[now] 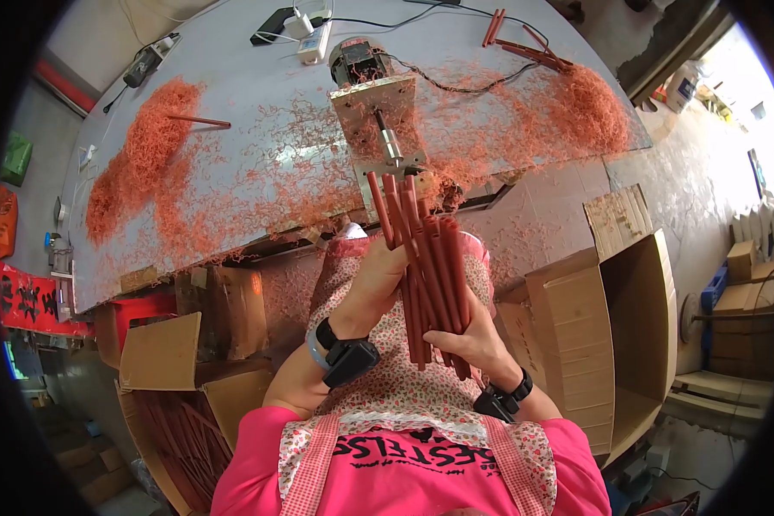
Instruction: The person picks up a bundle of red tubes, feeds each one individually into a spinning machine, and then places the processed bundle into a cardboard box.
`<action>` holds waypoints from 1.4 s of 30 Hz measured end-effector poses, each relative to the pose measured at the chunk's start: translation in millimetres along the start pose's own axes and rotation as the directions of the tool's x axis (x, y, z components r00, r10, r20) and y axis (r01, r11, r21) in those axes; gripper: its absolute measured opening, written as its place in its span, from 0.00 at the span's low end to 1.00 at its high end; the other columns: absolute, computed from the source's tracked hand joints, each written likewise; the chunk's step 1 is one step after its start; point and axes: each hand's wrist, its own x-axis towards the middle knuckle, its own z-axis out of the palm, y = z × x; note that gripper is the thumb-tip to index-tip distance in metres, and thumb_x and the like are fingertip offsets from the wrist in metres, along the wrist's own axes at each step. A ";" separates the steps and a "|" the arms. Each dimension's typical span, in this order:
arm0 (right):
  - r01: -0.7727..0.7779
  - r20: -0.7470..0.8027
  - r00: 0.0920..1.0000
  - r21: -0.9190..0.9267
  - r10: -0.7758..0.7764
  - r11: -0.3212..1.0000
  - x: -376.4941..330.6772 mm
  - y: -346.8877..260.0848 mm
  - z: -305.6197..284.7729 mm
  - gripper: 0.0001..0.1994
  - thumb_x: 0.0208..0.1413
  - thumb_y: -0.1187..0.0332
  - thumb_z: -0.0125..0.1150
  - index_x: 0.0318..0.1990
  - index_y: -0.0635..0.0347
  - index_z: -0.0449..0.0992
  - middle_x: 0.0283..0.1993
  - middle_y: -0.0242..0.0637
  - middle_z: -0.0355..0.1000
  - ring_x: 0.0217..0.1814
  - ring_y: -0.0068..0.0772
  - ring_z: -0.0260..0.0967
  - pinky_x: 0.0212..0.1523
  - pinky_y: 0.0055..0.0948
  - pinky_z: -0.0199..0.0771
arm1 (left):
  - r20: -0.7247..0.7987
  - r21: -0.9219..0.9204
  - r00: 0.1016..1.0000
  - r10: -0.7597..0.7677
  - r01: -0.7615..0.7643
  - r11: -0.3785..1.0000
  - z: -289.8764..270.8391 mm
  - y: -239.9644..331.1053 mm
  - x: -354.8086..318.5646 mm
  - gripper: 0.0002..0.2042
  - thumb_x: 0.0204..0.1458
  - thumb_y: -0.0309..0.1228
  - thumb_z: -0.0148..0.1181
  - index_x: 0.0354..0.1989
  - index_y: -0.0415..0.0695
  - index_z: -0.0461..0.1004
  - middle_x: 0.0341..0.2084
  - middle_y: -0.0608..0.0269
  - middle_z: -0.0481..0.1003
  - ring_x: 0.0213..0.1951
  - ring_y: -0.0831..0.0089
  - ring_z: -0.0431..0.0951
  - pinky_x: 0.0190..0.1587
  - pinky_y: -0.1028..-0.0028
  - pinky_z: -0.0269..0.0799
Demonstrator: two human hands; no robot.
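A bundle of reddish-brown rods (436, 284) is held over my lap, its ends uneven. My left hand (371, 288) is closed round the bundle's left side near its upper part; some of its fingers are hidden behind the rods. Lower on the right side, my right hand (477, 342) grips the same bundle, with its thumb across the front. Just beyond the rods' upper ends stands a motor-driven spindle (390, 142) on a metal mount at the table's near edge.
Coral shavings (159, 129) heap at the left of the grey table (258, 64), and another pile (589, 107) lies at right near several loose rods. An open carton of rods (181, 439) stands at my left, a taller open carton (576, 344) at my right. A power strip (315, 41) lies far back.
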 end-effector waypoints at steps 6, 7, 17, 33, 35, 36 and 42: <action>-0.052 -0.018 0.998 -0.051 0.052 0.997 -5.6 -10.9 -10.2 0.33 0.40 0.73 0.66 0.57 0.64 0.61 0.45 0.35 0.70 0.43 0.22 0.68 0.46 0.24 0.69 | -0.017 0.132 0.998 -0.055 0.057 0.990 -0.7 1.8 -5.7 0.14 0.52 0.38 0.61 0.43 0.44 0.73 0.32 0.72 0.74 0.32 0.83 0.73 0.34 0.78 0.70; -0.104 0.001 0.995 0.102 0.104 0.989 -5.9 -12.8 -11.7 0.33 0.40 0.73 0.67 0.57 0.64 0.61 0.45 0.34 0.70 0.43 0.21 0.68 0.46 0.24 0.69 | -0.017 0.132 0.998 -0.056 0.058 0.990 2.2 2.7 -5.5 0.14 0.52 0.38 0.61 0.43 0.44 0.73 0.32 0.72 0.74 0.32 0.83 0.73 0.34 0.78 0.70; -0.170 0.023 0.985 0.308 0.172 0.936 -9.1 -19.4 -11.2 0.31 0.41 0.74 0.66 0.56 0.64 0.64 0.46 0.34 0.70 0.42 0.21 0.68 0.44 0.22 0.70 | -0.103 0.064 0.995 0.012 -0.005 0.998 13.9 -1.0 -12.8 0.13 0.53 0.40 0.60 0.38 0.42 0.75 0.25 0.70 0.74 0.23 0.84 0.69 0.26 0.81 0.64; -0.096 -0.019 0.995 0.231 0.103 0.968 21.4 -15.9 -0.9 0.29 0.42 0.74 0.64 0.55 0.65 0.64 0.47 0.35 0.70 0.43 0.21 0.68 0.44 0.23 0.70 | -0.183 0.112 0.975 0.127 -0.107 0.988 8.0 11.9 8.0 0.13 0.53 0.39 0.60 0.36 0.41 0.75 0.22 0.67 0.75 0.22 0.83 0.70 0.25 0.82 0.63; -0.082 -0.049 0.994 0.219 0.095 0.972 20.1 -17.9 0.4 0.29 0.42 0.74 0.64 0.55 0.65 0.63 0.47 0.35 0.70 0.43 0.21 0.68 0.45 0.23 0.70 | -0.168 0.108 0.979 0.111 -0.093 0.990 10.1 11.1 3.7 0.13 0.53 0.39 0.60 0.36 0.41 0.75 0.22 0.67 0.75 0.23 0.83 0.70 0.25 0.82 0.63; -0.084 -0.052 0.994 0.218 0.097 0.972 14.7 -16.7 0.0 0.29 0.42 0.74 0.64 0.55 0.65 0.63 0.47 0.35 0.70 0.43 0.21 0.68 0.45 0.23 0.70 | -0.169 0.121 0.981 0.094 -0.074 0.990 12.2 8.5 -3.1 0.12 0.53 0.39 0.60 0.36 0.41 0.75 0.23 0.67 0.75 0.23 0.83 0.70 0.25 0.82 0.63; -0.083 -0.055 0.994 0.196 0.095 0.977 5.2 -13.0 1.4 0.28 0.42 0.75 0.63 0.54 0.65 0.64 0.44 0.35 0.70 0.40 0.21 0.68 0.41 0.23 0.71 | -0.155 0.129 0.985 0.071 -0.051 0.990 10.3 5.5 -10.1 0.11 0.54 0.38 0.59 0.35 0.41 0.75 0.25 0.66 0.76 0.23 0.83 0.71 0.25 0.82 0.63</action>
